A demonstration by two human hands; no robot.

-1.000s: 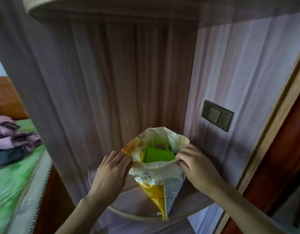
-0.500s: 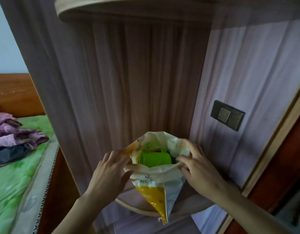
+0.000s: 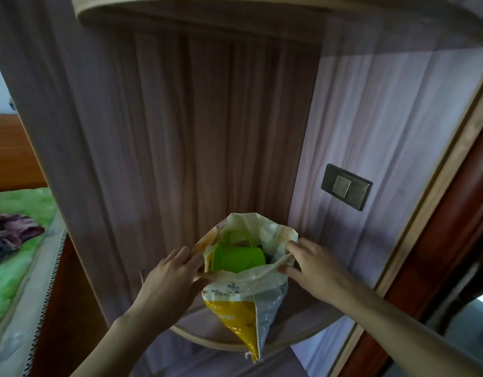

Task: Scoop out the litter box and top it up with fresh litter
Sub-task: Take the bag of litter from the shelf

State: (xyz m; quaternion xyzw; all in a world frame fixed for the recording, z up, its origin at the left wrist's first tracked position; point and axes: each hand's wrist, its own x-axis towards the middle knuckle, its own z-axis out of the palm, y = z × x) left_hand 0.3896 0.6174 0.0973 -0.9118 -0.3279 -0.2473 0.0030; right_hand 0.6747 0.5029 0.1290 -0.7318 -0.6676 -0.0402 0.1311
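**Hands spreading the mouth of the litter bag, scoop cup inside**

Left hand (image 3: 172, 278), lower centre of the frame, pinches the near-left rim of the litter bag (image 3: 243, 297) between thumb and fingers. Right hand (image 3: 313, 270), just right of centre, is likewise closed on the near-right rim; together they pull the front edge taut and hold the mouth apart. The bag stands on a rounded shelf (image 3: 311, 319) set in a wood-grain alcove, its yellow-and-white corner hanging over the shelf's front edge. Between the two hands, inside the opening, lies a green cup (image 3: 237, 258) on its side, long axis running left to right, open end towards the left hand, handle uppermost. It lies about equally near both hands; the handle favours a reach from above. No litter box is in view. A wall switch (image 3: 346, 186) sits right of centre; a bed (image 3: 14, 240) occupies the left edge.
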